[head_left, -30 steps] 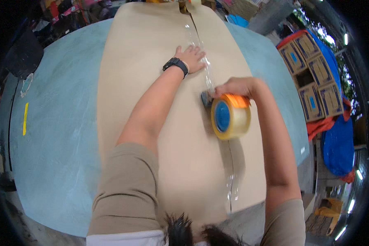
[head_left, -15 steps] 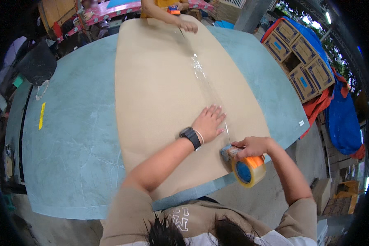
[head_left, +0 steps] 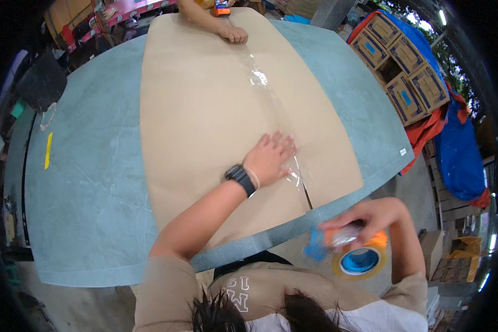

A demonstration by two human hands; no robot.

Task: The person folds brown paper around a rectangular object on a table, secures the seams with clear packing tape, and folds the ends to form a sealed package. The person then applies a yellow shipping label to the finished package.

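A large sheet of brown cardboard lies on the table, split by a seam whose dark gap shows at the near end. Clear, shiny tape runs along this seam. My left hand rests on the cardboard beside the tape, palm down and fingers spread, slightly blurred. Past the table's near edge, my right hand grips an orange and blue tape dispenser carrying a roll of clear tape. The dispenser hangs off the cardboard, blurred by motion.
The blue-green table extends on both sides, with a yellow strip at left. At the far end, a co-worker's hand touches the cardboard near another orange dispenser. Stacked cartons and a blue tarp stand right.
My right hand has swung the dispenser off the cardboard, toward me and right. My left hand stays flat on the cardboard. The co-worker's hand has curled at the far seam.
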